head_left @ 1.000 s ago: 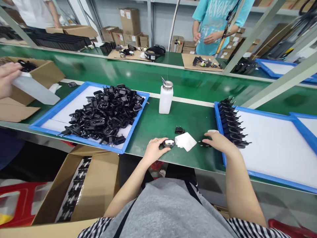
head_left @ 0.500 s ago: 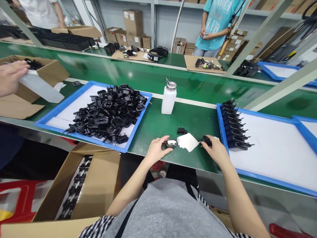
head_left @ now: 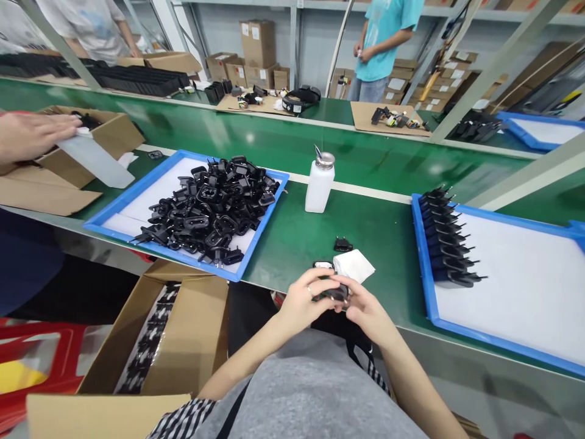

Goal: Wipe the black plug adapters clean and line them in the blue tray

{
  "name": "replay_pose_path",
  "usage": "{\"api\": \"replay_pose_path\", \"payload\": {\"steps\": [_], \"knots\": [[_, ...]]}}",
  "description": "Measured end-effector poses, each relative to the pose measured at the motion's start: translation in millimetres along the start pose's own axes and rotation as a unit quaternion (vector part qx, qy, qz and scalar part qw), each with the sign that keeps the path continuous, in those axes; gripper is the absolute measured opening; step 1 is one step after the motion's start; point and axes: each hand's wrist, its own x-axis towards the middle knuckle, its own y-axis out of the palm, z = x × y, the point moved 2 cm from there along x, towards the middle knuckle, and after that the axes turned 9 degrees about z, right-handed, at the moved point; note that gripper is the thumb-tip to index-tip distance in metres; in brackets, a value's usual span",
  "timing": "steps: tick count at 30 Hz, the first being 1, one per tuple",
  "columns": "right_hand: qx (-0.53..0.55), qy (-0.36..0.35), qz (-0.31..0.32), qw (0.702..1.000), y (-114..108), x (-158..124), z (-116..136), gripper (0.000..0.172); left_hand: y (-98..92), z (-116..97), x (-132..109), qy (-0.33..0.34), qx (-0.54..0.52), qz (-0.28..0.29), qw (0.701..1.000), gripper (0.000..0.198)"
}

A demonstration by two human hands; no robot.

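Head view | left hand (head_left: 301, 300) and right hand (head_left: 369, 311): partly curled, both gripping one black plug piece (head_left: 339, 293) at the counter's (head_left: 292, 241) near edge | white wipe (head_left: 355, 266) and upright-pronged plug (head_left: 342, 244) lying farther from that edge

The held adapter (head_left: 339, 293) looks like smooth plastic; the green surface (head_left: 375, 219) is glossy; the bottle (head_left: 319, 192) is matt plastic, its cap (head_left: 325, 160) shiny metal.
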Motion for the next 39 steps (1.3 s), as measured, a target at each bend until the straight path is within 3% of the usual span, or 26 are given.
{"api": "replay_pose_path", "payload": {"steps": [2,6,9,13,17,21,24,28,33,39], "knots": [[-0.123,-0.017,-0.042,0.991,-2,1,1,0.044,-0.8,3,4,-0.072,-0.031,-0.013,0.997,0.014],[-0.327,-0.025,-0.107,0.939,-11,12,8,0.02,-6.6,6,15,-0.164,-0.056,0.007,0.985,0.018],[-0.372,-0.024,-0.121,0.92,-18,25,9,0.016,-15.9,14,19,-0.201,-0.049,0.019,0.978,0.033],[-0.402,-0.025,-0.106,0.909,-24,39,-3,0.015,-26.4,31,19,-0.256,-0.016,0.098,0.962,0.054],[-0.41,-0.01,-0.084,0.908,-26,44,-12,0.018,-24.0,42,17,-0.279,-0.026,0.152,0.948,0.053],[-0.407,0.017,-0.041,0.912,-29,43,-11,0.028,-15.7,46,18,-0.279,-0.037,0.13,0.951,0.039],[-0.354,0.026,-0.015,0.935,-31,42,-10,0.032,-13.0,47,18,-0.275,-0.047,0.108,0.954,0.032],[-0.273,0.042,-0.05,0.96,-35,47,-12,0.023,-13.2,50,18,-0.307,-0.086,0.113,0.941,0.039],[-0.17,0.098,-0.076,0.978,-36,57,-16,0.027,-13.9,55,17,-0.351,-0.143,0.118,0.918,0.05],[-0.17,0.08,-0.07,0.98,-36,54,-16,0.025,-15.9,54,17,-0.345,-0.154,0.125,0.918,0.05]]}}
